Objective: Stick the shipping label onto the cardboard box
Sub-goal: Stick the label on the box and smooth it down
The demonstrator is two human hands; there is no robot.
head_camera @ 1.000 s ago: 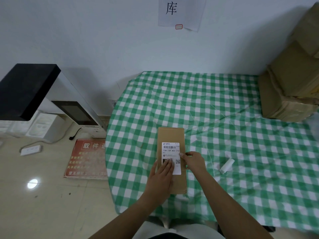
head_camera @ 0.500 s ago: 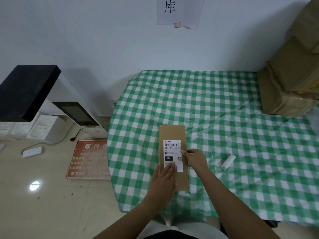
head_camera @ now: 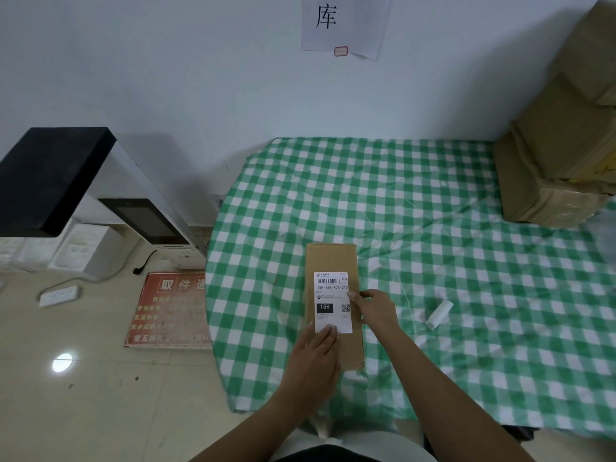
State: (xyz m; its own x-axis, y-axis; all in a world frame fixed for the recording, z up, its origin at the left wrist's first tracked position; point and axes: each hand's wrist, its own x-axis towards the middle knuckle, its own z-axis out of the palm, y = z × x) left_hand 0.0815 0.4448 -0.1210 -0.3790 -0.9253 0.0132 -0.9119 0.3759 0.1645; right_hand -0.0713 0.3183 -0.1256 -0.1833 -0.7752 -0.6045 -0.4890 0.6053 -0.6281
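Your shipping label (head_camera: 332, 301) already lies flat on top of the cardboard box (head_camera: 333, 261), which sits near the front edge of the surface (head_camera: 466, 261). Your left hand (head_camera: 315, 355) presses its near edge with flat, spread fingers; your right hand (head_camera: 375, 310) pinches nothing, fingertips touching the label's right edge. Only smoothing seems left. The label looks glossy white paper, the box matte brown and narrow, the checked cloth thin and creased.

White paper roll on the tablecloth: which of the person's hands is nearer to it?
Right. The right hand lies just left of the white paper roll; the left hand is farther left.
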